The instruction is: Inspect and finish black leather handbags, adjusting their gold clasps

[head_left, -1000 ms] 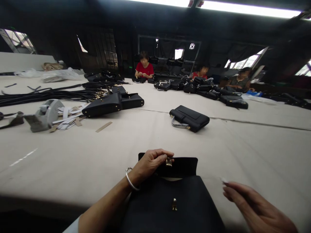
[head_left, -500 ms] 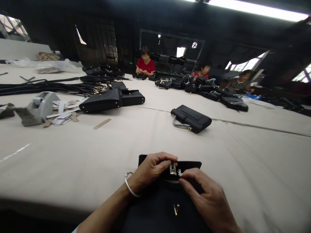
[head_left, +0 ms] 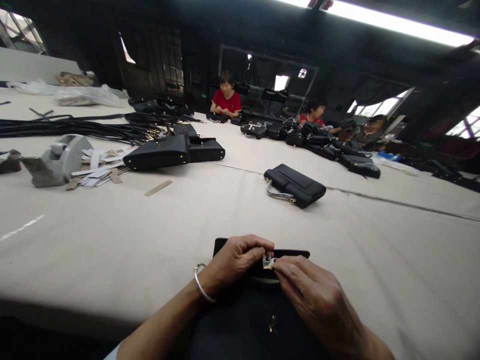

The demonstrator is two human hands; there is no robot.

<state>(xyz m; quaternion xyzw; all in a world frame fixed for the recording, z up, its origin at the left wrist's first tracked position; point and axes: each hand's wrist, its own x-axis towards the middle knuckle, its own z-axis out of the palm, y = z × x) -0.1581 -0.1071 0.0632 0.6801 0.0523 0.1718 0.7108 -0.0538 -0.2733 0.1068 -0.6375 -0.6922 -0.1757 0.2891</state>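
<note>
A black handbag (head_left: 240, 320) lies before me at the table's near edge, its flap raised. My left hand (head_left: 240, 257), a silver bangle at its wrist, is closed on the flap, with thumb and fingers beside a shiny metal clasp plate (head_left: 267, 261). My right hand (head_left: 315, 287) pinches a small white scrap (head_left: 273, 261), too small to identify, against the right side of the plate. Lower on the bag's front sits a gold-coloured turn lock (head_left: 272, 324). The fingertips partly cover the plate.
Another black handbag (head_left: 295, 185) with a wrapped handle lies farther ahead. To the left are a tape dispenser (head_left: 62, 160), paper strips (head_left: 99, 167), more bags (head_left: 159, 152) and black straps (head_left: 75, 127). Several people sit across the table, one in a red shirt (head_left: 227, 102), near piled bags (head_left: 315, 137).
My right hand has moved slightly left, bringing the white scrap from beside the clasp plate up against it. The left hand keeps its hold on the flap.
</note>
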